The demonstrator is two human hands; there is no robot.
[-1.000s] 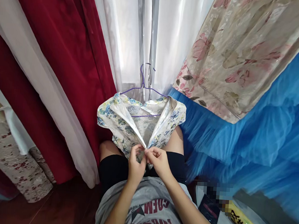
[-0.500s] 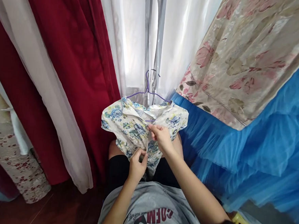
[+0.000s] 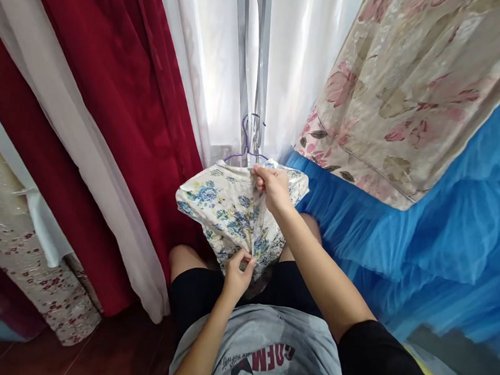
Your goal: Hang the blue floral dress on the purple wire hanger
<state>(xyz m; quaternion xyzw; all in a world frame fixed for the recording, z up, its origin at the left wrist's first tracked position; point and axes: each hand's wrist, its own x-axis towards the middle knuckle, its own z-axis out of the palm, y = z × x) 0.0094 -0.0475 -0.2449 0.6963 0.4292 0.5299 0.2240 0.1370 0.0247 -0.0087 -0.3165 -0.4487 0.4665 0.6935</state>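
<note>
A small white dress with blue flowers (image 3: 227, 206) hangs on a purple wire hanger (image 3: 246, 144) in front of me, over my knees. My right hand (image 3: 271, 186) is closed in a pinch at the top of the dress, near the neck, just under the hanger's hook. My left hand (image 3: 238, 272) pinches the fabric low down at the dress's waist. The opening down the middle of the dress is now closed.
A dark red curtain (image 3: 123, 98) and white sheer curtains (image 3: 215, 65) hang to the left and behind. A beige flowered cloth (image 3: 411, 90) and blue tulle (image 3: 422, 234) fill the right. Dark wooden floor (image 3: 105, 354) lies at the lower left.
The dress stood open at the middle with both hands low together. My right hand has travelled up to the neck, closing the opening, while my left hand stayed low.
</note>
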